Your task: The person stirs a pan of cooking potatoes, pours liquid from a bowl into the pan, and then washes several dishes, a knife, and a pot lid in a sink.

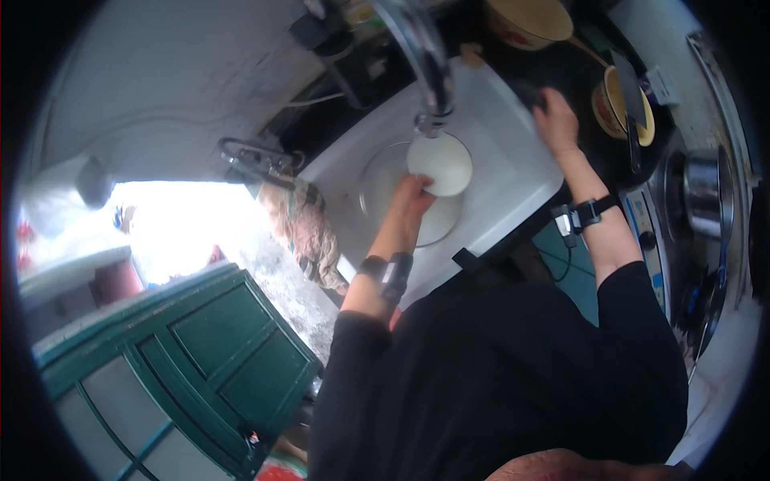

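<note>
My left hand (414, 193) grips the rim of a round white dish (442, 165), a bowl or plate, inside the white sink (508, 129). The dish is just under the chrome faucet (434, 90). Below it, in the sink, lies a larger round vessel with a thin shiny rim (364, 195), partly hidden by the dish and my left hand. My right hand (558, 123) is over the sink's right edge, beside the dark counter. Its fingertips are by a dark, blurred thing (528, 96); whether they hold it is unclear.
A patterned enamel pot (529, 24) and a smaller enamel bowl (607, 108) stand on the counter, a cleaver (628, 90) lying across the bowl. Right of me, a metal pot (710, 192) stands on a stove. A crumpled cloth (307, 234) and a green door (222, 330) are at left.
</note>
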`<state>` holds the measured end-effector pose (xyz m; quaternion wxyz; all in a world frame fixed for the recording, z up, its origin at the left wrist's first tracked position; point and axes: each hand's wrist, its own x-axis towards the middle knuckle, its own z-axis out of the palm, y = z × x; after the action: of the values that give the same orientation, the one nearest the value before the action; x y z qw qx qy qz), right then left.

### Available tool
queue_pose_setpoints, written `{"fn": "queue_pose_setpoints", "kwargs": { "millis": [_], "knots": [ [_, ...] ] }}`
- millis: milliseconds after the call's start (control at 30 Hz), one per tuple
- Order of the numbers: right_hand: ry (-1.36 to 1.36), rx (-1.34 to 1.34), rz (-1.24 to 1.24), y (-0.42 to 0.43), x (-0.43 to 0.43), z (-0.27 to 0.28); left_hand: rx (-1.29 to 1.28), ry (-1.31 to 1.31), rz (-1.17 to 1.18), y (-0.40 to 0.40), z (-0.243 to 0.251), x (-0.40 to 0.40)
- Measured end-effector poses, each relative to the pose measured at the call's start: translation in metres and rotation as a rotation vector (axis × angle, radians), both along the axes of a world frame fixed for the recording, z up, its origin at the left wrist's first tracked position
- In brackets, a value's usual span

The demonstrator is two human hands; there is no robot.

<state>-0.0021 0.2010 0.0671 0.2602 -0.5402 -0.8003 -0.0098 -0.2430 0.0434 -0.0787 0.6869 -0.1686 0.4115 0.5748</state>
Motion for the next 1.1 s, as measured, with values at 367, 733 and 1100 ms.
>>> {"fn": "queue_pose_setpoints", "kwargs": {
  "millis": [367,733,1100],
  "knots": [
    [0.279,-0.802,0.452,-0.114,-0.142,-0.057,-0.063,0.284,-0.042,-0.041,0.021,-0.045],
    [0.437,-1.120,0.315,-0.065,-0.133,-0.125,0.068,0.378,-0.127,-0.035,0.038,-0.035],
    [-0.176,-0.524,0.386,-0.094,-0.133,-0.090,0.020,0.755,-0.628,-0.049,0.119,-0.037]
  ]
}}
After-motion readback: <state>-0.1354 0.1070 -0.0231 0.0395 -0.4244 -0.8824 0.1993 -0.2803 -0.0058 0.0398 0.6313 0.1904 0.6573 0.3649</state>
